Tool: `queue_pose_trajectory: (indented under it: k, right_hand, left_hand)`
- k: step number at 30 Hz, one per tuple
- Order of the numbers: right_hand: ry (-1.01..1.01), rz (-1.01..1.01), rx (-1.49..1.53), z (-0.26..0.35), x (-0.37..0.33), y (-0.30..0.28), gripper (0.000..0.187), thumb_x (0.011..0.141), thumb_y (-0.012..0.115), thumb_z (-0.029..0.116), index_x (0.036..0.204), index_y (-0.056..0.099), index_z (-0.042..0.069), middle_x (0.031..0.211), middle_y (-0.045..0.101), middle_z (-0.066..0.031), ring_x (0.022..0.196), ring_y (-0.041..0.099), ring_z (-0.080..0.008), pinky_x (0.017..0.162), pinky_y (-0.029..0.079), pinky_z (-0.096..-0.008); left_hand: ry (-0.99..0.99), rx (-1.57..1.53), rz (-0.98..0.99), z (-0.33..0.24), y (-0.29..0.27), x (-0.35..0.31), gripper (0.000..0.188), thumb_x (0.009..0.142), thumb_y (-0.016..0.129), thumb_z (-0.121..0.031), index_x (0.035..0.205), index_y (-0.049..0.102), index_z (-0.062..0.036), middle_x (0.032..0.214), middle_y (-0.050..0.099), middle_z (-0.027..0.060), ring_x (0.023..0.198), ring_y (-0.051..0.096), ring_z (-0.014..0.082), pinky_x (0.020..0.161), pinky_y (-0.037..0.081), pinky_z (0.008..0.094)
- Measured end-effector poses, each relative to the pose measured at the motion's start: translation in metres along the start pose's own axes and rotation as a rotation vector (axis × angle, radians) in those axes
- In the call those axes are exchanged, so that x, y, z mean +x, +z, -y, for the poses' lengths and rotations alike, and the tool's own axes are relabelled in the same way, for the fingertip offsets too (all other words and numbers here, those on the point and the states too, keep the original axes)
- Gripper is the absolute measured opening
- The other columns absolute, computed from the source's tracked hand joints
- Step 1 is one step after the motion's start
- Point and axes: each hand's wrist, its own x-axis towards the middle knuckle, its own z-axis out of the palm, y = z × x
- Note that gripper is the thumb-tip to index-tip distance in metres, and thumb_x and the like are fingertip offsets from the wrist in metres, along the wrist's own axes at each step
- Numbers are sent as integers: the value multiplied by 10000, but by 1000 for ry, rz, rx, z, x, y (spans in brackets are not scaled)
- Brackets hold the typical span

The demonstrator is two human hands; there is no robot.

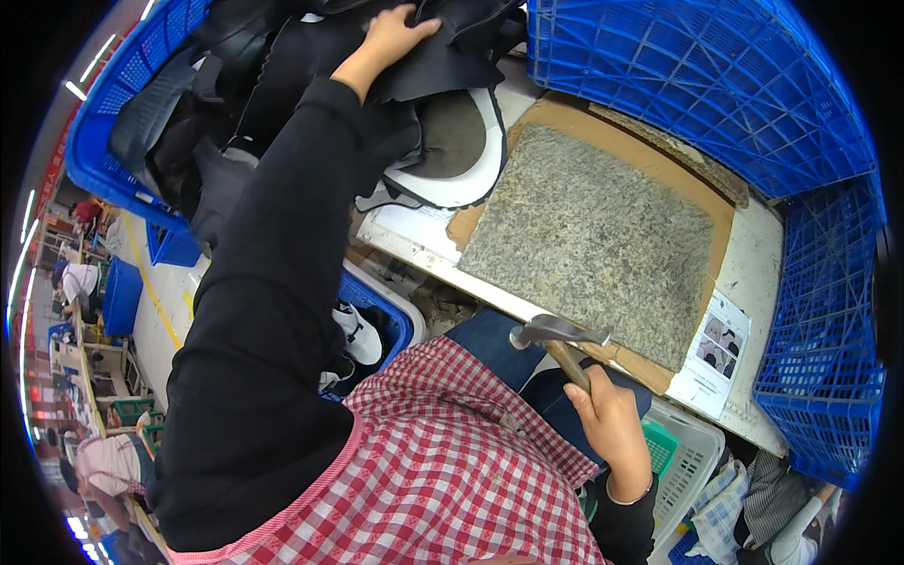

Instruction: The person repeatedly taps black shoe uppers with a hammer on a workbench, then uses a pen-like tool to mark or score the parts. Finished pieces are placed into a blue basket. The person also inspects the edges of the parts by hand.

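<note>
My left arm stretches to the far left, where my left hand (394, 42) lies on a heap of black leather-like pieces (438, 71). Its fingers are spread, and none are seen closed round a piece. In my right hand (614, 424) is a hammer (557, 331), gripped by its wooden handle near the table's front edge. The hammer's metal head is just over that edge, beside a speckled grey stone slab (593, 235). A white-edged piece with a dark grey middle (459, 137) lies left of the slab, partly under the black pieces.
Cardboard (734, 221) lies under the slab. Blue plastic crates (697, 80) stand behind and at the right. A printed sheet (716, 353) lies on the table's right. Below the table are a blue bin (400, 325) with white-and-black pieces and a pale basket (692, 461).
</note>
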Motion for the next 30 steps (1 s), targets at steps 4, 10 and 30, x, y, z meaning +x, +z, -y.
queue_pose_trajectory:
  k: [4, 10, 30]
  right_hand:
    - [169, 14, 24, -6, -6, -6, 286, 1009, 656, 279, 957, 548, 20, 671, 595, -230, 666, 638, -459, 544, 469, -483]
    - [192, -54, 35, -15, -13, -18, 295, 1023, 645, 284, 974, 569, 3, 665, 603, -217, 642, 633, -451, 543, 463, -462]
    - [263, -490, -277, -34, -32, -43, 243, 1051, 580, 256, 1010, 551, 18, 704, 602, -272, 713, 621, -507, 586, 461, -524]
  left_hand:
    - [-189, 17, 126, -7, -5, 42, 779, 1043, 435, -580, 1192, 647, 154, 1181, 639, 397, 1183, 614, 486, 1024, 463, 482]
    - [287, 272, -550, -107, -144, -18, 390, 1025, 577, -343, 1274, 678, -61, 1129, 714, 210, 1142, 637, 406, 1008, 461, 469]
    - [500, -218, 516, -243, 26, -225, 510, 1043, 570, -383, 1522, 464, -243, 1046, 720, 247, 958, 698, 433, 807, 559, 509]
